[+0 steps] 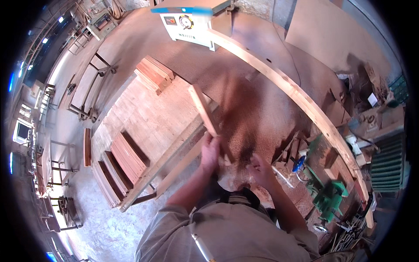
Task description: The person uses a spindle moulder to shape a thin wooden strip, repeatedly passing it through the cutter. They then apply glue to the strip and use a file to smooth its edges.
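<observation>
Pale narrow wooden board [202,107] is slanting by the flat tan wooden table's [144,105] right edge, probably handling stiff. Left hand [210,152] is suitably gripping its near end; right hand [260,169] is hanging half-curled, hold unclear.

Pale tan wooden strip [202,109], reddish-brown boards [128,156], green machine [328,201].

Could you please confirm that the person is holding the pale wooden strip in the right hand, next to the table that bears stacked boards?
Not quite: the head view shows the pale wooden strip in the left hand, not the right hand. It is indeed next to the table that bears stacked boards.
</observation>
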Motion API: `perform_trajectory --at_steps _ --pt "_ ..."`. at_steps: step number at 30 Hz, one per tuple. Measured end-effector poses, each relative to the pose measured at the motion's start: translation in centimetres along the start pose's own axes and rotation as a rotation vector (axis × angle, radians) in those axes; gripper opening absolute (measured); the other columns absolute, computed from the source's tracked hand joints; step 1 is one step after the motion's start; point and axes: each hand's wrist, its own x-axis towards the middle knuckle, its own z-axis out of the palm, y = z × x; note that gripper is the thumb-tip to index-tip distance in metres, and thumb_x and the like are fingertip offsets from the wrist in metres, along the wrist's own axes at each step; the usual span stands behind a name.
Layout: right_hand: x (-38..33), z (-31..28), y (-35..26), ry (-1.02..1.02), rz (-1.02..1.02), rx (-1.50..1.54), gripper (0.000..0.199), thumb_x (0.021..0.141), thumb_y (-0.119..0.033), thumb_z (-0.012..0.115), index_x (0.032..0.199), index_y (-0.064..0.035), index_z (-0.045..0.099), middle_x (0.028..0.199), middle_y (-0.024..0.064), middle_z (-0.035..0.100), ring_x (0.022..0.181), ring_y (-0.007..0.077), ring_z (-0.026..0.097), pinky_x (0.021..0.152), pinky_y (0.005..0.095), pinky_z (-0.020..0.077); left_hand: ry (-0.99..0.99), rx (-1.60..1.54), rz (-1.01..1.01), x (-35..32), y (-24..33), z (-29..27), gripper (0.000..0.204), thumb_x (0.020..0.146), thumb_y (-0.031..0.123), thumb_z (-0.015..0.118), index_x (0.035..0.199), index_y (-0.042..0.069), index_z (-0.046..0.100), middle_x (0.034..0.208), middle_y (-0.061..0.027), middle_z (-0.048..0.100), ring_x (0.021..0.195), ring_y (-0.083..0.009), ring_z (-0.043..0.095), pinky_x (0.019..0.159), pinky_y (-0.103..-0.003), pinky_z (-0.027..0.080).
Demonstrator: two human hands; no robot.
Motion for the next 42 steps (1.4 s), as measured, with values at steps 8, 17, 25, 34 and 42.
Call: perform_trajectory --at_steps 8,17,25,34,42 --pt "-2.3 0.3 9.0 0.092 0.412 -0.277 0.023 0.089 -0.018 0.057 0.098 0.0024 0.059 0.078 0.0094 0.062 0.067 0.0158 0.061 0.061 0.0291 0.0492 0.595 0.243 0.267 21.3 5.7 -18.9 0.03 0.086 0.019 0.054 0.106 -0.004 0.054 0.088 -0.0137 0.062 0.079 -0.0235 0.057 0.076 -0.039 0.047" --pt "-3.6 4.1 5.6 0.245 0.947 0.163 0.018 0.092 -0.019 0.053 0.093 -0.0017 0.059 0.078 0.0065 0.059 0.061 0.0168 0.061 0.049 0.0283 0.05 0.787 0.632 -0.024 40.2 10.4 -28.2 0.047 0.077 0.035 0.058 0.106 -0.001 0.06 0.099 -0.0223 0.065 0.095 -0.0343 0.063 0.084 -0.041 0.048" --pt "-1.0 4.3 3.0 0.281 1.057 0.111 0.023 0.091 -0.021 0.054 0.097 0.0 0.058 0.082 0.0099 0.062 0.063 0.019 0.062 0.05 0.0293 0.0511 0.799 0.958 -0.218 47.6 9.1 -30.2 0.047 0.082 0.04 0.055 0.112 0.004 0.06 0.115 -0.0246 0.057 0.108 -0.0363 0.055 0.093 -0.046 0.044" --pt "1.4 4.4 5.0 0.167 1.055 0.283 0.021 0.09 -0.021 0.056 0.098 -0.0014 0.057 0.081 0.0094 0.06 0.062 0.0173 0.061 0.051 0.0287 0.0509 0.833 0.955 0.163 41.9 7.4 -32.0 0.054 0.087 0.035 0.056 0.126 -0.003 0.05 0.121 -0.0272 0.054 0.113 -0.0425 0.051 0.097 -0.045 0.042" --pt "5.5 3.4 5.3 0.027 1.005 0.229 0.016 0.091 -0.021 0.056 0.095 -0.0063 0.056 0.078 0.0039 0.057 0.058 0.0114 0.055 0.046 0.0228 0.0445 0.886 1.35 0.07 16.1 2.4 -40.4 0.057 0.078 0.016 0.068 0.128 -0.001 0.047 0.13 -0.023 0.048 0.121 -0.0383 0.044 0.103 -0.044 0.037"
